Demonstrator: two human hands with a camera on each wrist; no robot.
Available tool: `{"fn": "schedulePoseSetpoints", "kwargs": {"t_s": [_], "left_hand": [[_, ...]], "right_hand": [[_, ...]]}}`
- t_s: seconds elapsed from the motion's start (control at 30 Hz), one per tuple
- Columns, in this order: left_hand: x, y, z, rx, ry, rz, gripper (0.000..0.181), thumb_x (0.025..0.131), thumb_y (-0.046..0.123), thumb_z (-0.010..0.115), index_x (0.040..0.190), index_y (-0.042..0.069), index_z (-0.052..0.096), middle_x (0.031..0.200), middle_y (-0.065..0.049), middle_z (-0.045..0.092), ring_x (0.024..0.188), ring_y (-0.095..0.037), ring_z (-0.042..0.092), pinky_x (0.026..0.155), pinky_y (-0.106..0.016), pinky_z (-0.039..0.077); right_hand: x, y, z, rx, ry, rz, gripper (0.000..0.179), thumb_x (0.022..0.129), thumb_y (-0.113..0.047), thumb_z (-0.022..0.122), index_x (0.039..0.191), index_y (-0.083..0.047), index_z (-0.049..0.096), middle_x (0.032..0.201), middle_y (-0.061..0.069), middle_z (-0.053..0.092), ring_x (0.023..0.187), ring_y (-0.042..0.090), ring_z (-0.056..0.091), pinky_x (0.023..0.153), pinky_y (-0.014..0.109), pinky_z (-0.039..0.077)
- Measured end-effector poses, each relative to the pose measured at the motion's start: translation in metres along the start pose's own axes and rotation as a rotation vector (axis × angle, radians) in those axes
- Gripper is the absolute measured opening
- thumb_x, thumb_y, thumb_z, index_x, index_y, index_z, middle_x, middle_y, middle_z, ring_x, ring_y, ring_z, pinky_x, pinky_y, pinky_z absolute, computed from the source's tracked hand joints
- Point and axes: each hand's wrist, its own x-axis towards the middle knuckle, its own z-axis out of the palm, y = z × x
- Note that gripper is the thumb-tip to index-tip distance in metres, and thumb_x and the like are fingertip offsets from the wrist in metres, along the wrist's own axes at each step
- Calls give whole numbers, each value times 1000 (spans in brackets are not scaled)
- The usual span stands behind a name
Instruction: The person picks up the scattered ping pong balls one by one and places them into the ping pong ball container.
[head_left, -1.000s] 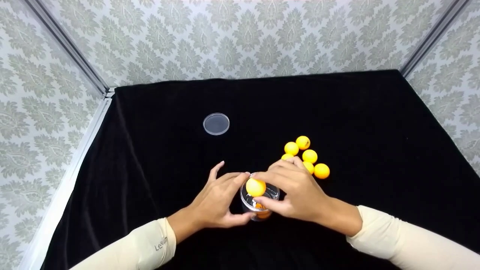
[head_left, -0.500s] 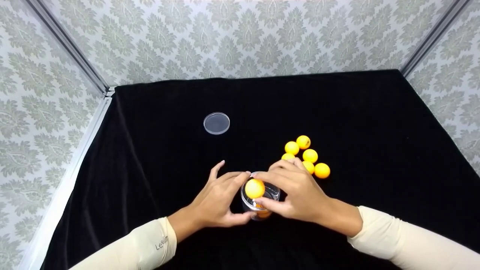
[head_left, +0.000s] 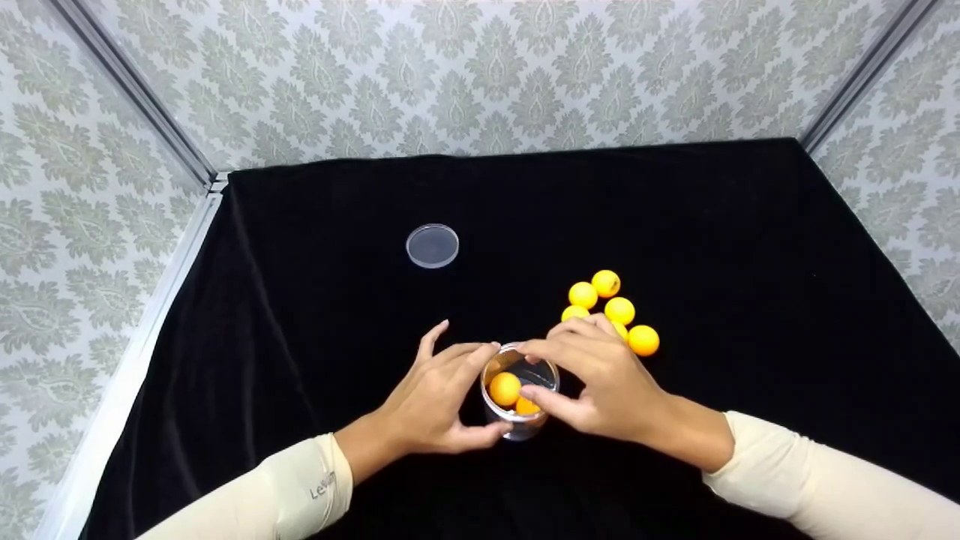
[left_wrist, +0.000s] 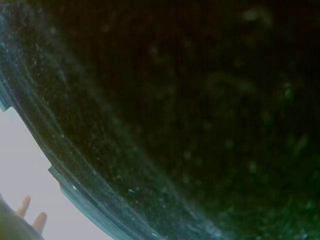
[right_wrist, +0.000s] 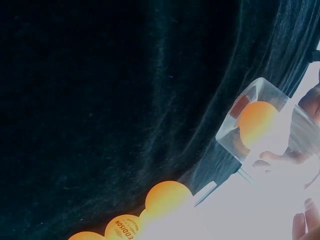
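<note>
Cream sleeves [head_left: 292, 480] enter from 7 and 4 o'clock in the head view, both cut off by the frame. Left hand [head_left: 431, 401] at the jar's 9 o'clock, grasping its side: fingertips at the far rim, thumb at the near wall. Right hand [head_left: 607, 382] at 3 o'clock, released, thumb and index finger parted over the mouth; its remaining fingers partly hidden.

Clear jar [head_left: 531, 424] between the hands, upright, long axis vertical, mouth up. Two orange balls [head_left: 505, 389] inside; the one toward 5 o'clock is partly covered by the right thumb. Right wrist view: jar at 3 o'clock, cut by the frame, glare washing out wall and fingers. Left wrist view: mostly dark cloth; fingertips at 8 o'clock, owner cannot be told.

Loose balls [head_left: 583, 295] cluster at 1 to 2 o'clock from the jar, just beyond the right hand, which partly hides some. Clear disc [head_left: 432, 246] lies flat at 11 o'clock, well apart from the jar. Room toward 12 o'clock runs between disc and cluster. Black-covered surface [head_left: 720, 225] spreads widest toward 2 o'clock; its far edge borders the patterned wall [head_left: 495, 82].
</note>
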Motion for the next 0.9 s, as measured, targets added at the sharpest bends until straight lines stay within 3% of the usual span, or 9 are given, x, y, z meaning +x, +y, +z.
{"fn": "schedulePoseSetpoints", "kwargs": {"t_s": [0.23,0.47,0.9], "left_hand": [[0,0,0,3,-2,1,88,76,61,76,142,8,49,126,-6,72,119,-22,66,107,-72,35],[0,0,-1,-2,1,-1,87,77,62,75,142,8,50,128,-6,71,119,-22,66,108,-72,34],[-1,0,-1,7,-3,-6,88,75,59,76,142,8,51,129,-6,70,119,-21,66,108,-72,34]], "right_hand": [[-1,0,-2,14,7,-10,42,82,-28,84,120,-14,73,92,-4,71,89,14,64,78,31,41],[0,4,-12,22,53,18,36,85,-25,80,118,-12,73,103,-5,76,94,16,68,85,34,44],[-14,23,-43,-49,129,149,38,81,-20,77,118,-13,75,108,-3,76,96,17,68,86,32,43]]}}
